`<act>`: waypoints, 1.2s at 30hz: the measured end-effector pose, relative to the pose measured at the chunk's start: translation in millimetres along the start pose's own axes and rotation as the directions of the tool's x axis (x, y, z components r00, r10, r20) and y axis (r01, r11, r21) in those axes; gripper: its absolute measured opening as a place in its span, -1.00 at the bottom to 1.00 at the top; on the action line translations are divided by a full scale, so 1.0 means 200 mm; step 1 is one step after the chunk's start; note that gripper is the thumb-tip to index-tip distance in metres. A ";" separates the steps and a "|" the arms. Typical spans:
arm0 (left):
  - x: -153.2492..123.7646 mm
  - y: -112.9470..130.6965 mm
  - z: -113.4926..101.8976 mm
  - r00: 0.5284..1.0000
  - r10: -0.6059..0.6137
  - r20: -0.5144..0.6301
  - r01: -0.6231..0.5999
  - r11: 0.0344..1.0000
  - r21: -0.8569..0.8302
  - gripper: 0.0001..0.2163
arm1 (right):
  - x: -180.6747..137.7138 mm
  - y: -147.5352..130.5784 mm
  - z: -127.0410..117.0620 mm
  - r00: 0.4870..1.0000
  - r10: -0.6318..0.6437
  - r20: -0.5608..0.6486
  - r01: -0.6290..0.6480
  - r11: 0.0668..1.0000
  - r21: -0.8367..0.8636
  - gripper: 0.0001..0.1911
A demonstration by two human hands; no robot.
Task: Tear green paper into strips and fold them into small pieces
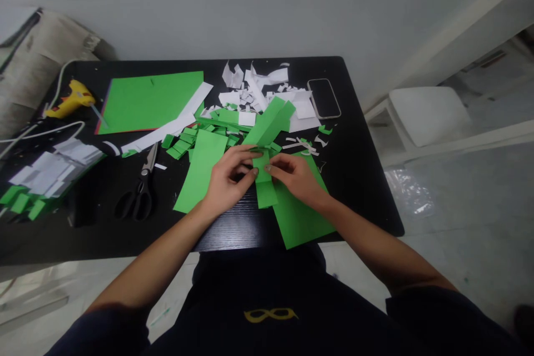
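Between my two hands is a green paper strip (263,178) with crosswise creases, its lower end hanging toward me. My left hand (229,177) pinches its left edge, thumb on top. On the right edge, my right hand (298,177) grips with thumb and fingertips. Under my right forearm lies a larger green sheet (298,217). Another green paper piece (204,164) rests left of my left hand. Just beyond my fingers, wider green strips (269,122) lie at a slant. Small folded green pieces (181,144) are heaped to the left of them.
Black-handled scissors (139,194) lie at left, near a structure of folded white and green paper (58,169). A yellow glue gun (73,100) with a cord sits behind. Green sheets (150,100), white scraps (250,94) and a phone (324,98) occupy the back of the black table (367,189).
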State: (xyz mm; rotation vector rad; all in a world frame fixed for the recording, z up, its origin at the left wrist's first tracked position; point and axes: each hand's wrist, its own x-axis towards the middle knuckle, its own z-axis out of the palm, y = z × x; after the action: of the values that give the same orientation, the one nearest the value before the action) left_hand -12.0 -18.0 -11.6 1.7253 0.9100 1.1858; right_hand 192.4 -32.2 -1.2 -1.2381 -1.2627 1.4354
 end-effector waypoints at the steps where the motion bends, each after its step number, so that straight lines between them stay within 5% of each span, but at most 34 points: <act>1: 0.00 0.00 0.00 1.000 -0.002 0.001 0.002 1.000 -0.003 -0.76 | 0.00 0.00 0.00 1.000 0.001 -0.007 -0.001 1.000 -0.001 -0.63; 36: 0.00 0.00 0.00 0.999 -0.038 -0.011 0.038 0.999 -0.007 -0.66 | -0.01 -0.01 0.00 1.000 -0.012 0.000 0.012 0.999 -0.034 -0.62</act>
State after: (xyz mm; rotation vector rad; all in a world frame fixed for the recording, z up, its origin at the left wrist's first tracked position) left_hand -11.7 -18.4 -11.0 1.6904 0.9396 1.1736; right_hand 192.8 -33.2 0.2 -1.2506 -1.2971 1.4104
